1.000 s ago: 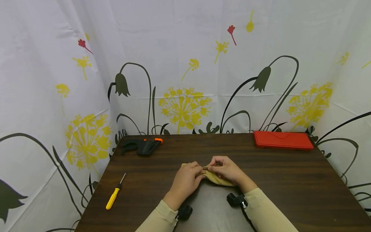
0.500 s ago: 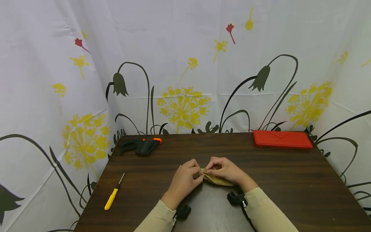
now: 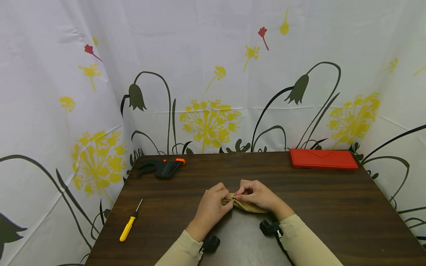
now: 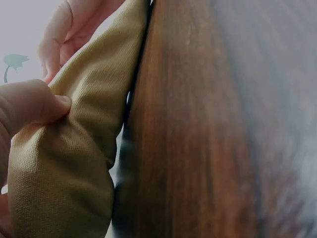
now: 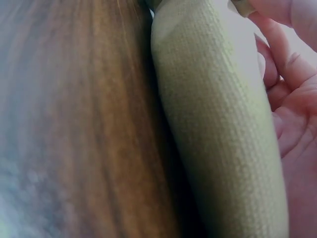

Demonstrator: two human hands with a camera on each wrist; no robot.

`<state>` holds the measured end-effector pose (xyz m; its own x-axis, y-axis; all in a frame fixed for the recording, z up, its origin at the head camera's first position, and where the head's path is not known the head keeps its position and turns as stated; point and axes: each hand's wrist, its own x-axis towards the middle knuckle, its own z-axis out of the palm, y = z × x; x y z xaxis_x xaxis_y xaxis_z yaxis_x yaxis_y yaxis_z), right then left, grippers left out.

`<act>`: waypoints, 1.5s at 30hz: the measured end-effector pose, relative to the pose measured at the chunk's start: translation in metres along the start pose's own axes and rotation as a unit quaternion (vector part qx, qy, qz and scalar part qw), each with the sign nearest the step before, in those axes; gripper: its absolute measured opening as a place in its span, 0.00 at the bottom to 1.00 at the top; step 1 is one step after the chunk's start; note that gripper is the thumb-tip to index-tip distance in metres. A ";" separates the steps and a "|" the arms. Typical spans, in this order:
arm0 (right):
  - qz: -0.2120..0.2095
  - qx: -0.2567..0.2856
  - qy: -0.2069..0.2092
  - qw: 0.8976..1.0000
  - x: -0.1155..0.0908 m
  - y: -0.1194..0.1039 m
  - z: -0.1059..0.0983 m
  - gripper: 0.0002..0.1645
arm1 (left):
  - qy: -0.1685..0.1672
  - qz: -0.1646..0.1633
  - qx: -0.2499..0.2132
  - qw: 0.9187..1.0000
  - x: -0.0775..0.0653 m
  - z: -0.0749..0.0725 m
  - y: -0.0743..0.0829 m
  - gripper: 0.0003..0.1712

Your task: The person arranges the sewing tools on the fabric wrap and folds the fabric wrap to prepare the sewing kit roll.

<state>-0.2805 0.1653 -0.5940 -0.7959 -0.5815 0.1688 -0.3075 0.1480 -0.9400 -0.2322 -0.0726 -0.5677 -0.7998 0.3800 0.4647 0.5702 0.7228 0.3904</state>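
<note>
A small tan cloth pouch (image 3: 247, 207) lies on the dark wooden table (image 3: 332, 214) near its middle front. Both hands meet at its gathered top. My left hand (image 3: 214, 205) pinches the cloth from the left, with a thumb (image 4: 34, 101) pressed into the fabric (image 4: 64, 168). My right hand (image 3: 254, 195) pinches the same top from the right, its fingers (image 5: 292, 114) curled beside the woven cloth (image 5: 218, 124). What sits at the pinch point is too small to tell.
A yellow-handled screwdriver (image 3: 129, 226) lies at the front left. A black clamp with an orange trigger (image 3: 162, 168) rests at the back left, a flat red case (image 3: 323, 159) at the back right. A flowered curtain surrounds the table.
The fingertips of both hands have drawn closer together on the pouch top and bunched it up. The other objects have not moved.
</note>
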 end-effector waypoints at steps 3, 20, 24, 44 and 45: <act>0.001 0.006 -0.005 1.000 0.000 -0.002 0.001 0.02 | -0.008 -0.014 0.000 1.000 0.000 0.000 0.000 0.17; 0.042 -0.037 0.006 0.998 0.002 -0.009 0.007 0.09 | -0.025 -0.055 -0.040 0.997 0.004 0.003 -0.004 0.10; 0.037 -0.027 0.003 0.999 0.002 -0.006 0.007 0.09 | -0.048 -0.073 -0.076 0.993 0.004 0.003 -0.006 0.11; 0.031 -0.027 -0.011 0.999 0.004 -0.007 0.008 0.12 | -0.124 -0.113 -0.193 0.967 0.010 -0.014 -0.008 0.09; 0.030 -0.028 -0.012 0.999 0.004 -0.008 0.008 0.12 | -0.119 -0.119 -0.198 0.966 0.009 -0.014 -0.008 0.08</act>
<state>-0.2770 0.1552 -0.5887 -0.8012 -0.5891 0.1048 -0.2891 0.2278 -0.9298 -0.2414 -0.0826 -0.5553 -0.9105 0.3868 0.1464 0.3541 0.5462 0.7592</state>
